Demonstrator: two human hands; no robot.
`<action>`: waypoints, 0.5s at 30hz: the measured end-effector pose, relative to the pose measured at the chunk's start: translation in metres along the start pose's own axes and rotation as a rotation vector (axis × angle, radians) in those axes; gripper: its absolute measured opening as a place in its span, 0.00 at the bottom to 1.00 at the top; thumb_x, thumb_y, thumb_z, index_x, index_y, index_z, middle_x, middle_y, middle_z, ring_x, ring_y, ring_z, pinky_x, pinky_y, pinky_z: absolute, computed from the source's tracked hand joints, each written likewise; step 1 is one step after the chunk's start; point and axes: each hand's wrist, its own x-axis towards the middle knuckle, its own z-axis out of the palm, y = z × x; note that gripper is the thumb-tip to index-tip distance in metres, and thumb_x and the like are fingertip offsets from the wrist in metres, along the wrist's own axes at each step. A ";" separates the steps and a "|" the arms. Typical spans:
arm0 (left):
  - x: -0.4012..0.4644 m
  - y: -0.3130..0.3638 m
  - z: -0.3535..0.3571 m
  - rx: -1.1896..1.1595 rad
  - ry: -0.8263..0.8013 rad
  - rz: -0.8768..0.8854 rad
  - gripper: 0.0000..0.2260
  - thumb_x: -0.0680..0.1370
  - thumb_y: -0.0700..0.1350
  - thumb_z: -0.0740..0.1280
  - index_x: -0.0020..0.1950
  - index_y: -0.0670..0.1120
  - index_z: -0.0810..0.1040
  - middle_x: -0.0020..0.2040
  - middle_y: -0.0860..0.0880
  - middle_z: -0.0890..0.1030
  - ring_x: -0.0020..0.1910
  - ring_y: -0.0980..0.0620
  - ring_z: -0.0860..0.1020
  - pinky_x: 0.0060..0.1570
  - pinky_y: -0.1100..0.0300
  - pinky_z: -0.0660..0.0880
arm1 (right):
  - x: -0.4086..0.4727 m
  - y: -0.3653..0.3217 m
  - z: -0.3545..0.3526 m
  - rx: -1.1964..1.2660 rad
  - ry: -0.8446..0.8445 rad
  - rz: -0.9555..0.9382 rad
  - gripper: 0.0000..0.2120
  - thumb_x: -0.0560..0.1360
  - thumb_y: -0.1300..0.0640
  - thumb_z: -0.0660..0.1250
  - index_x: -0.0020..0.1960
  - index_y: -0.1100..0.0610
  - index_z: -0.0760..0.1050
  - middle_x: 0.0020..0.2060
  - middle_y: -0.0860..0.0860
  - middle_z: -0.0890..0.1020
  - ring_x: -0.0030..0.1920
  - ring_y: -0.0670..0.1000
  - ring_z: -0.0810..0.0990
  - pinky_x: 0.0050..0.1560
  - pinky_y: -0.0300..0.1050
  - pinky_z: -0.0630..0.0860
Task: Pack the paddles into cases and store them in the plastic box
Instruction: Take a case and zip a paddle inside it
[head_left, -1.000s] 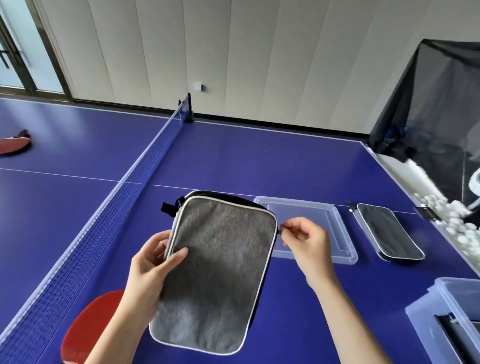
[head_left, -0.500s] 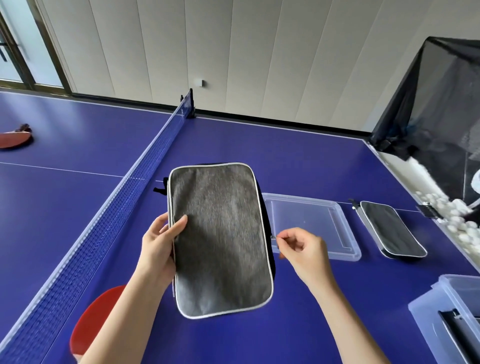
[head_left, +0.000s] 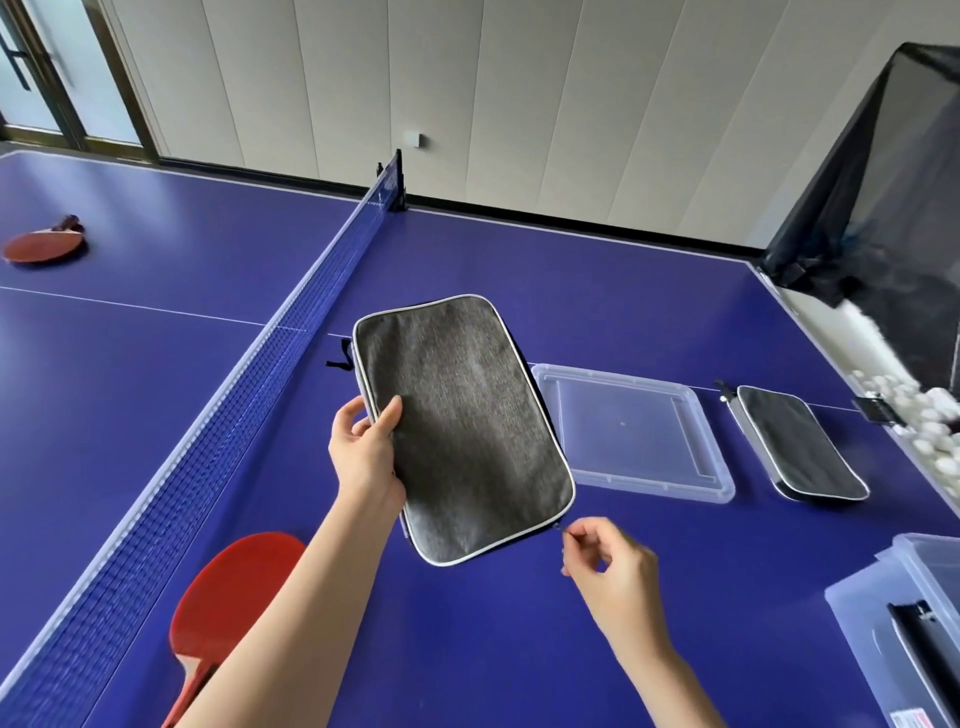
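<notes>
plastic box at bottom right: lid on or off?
Off. The plastic box is open-topped, a dark case inside; its clear lid lies separately on the table.

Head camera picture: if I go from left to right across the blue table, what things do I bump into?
Far red paddle → near red paddle → left hand → grey case it holds → clear lid → second case → plastic box.
</notes>
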 end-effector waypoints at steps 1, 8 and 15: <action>0.000 -0.002 0.002 -0.002 0.016 -0.010 0.11 0.74 0.40 0.73 0.50 0.50 0.75 0.42 0.47 0.79 0.40 0.50 0.78 0.43 0.53 0.77 | -0.006 -0.002 0.003 0.013 0.012 0.007 0.09 0.67 0.71 0.73 0.39 0.59 0.78 0.28 0.46 0.79 0.28 0.48 0.80 0.30 0.39 0.74; -0.004 -0.024 0.013 -0.039 0.236 -0.104 0.13 0.72 0.43 0.75 0.50 0.51 0.73 0.49 0.48 0.80 0.45 0.49 0.79 0.44 0.53 0.78 | -0.036 -0.022 0.030 0.102 0.081 0.035 0.05 0.69 0.66 0.72 0.40 0.58 0.78 0.28 0.46 0.78 0.28 0.49 0.79 0.31 0.41 0.74; -0.014 -0.041 0.017 -0.085 0.419 -0.109 0.14 0.73 0.43 0.73 0.52 0.50 0.70 0.44 0.51 0.76 0.40 0.54 0.76 0.52 0.49 0.78 | -0.058 -0.041 0.060 0.212 0.082 0.166 0.08 0.71 0.66 0.71 0.40 0.55 0.78 0.27 0.45 0.78 0.27 0.46 0.80 0.30 0.33 0.73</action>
